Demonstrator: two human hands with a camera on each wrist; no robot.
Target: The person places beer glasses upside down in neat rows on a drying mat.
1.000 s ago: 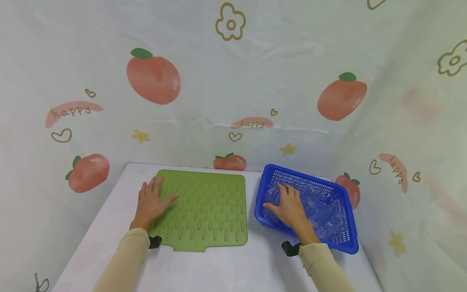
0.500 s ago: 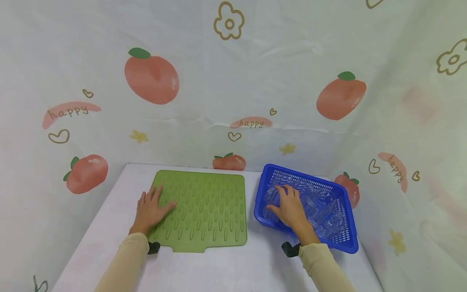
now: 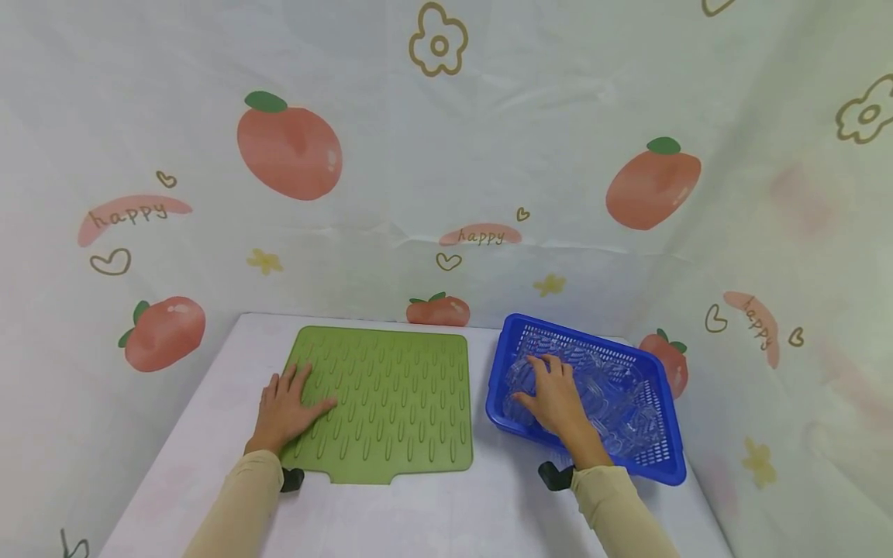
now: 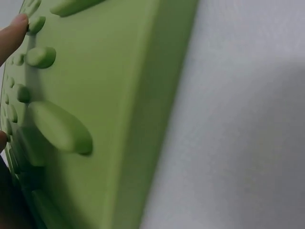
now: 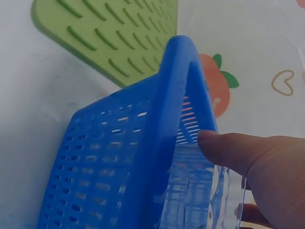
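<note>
Hands on the mat and in the basket

The left hand (image 3: 284, 409) lies flat, fingers straight, on the green mat (image 3: 391, 403). The right hand (image 3: 554, 397) curls its fingers round clear plastic (image 3: 607, 403) in the blue basket (image 3: 656, 465), right on the desk (image 3: 418, 519).

Matt ribbed mat (image 3: 391, 403), glossy plastic basket (image 3: 656, 457).

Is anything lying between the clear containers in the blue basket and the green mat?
Only the blue basket wall beside the mat; the green mat is bare except the left hand. Right hand rests on the clear containers.
</note>
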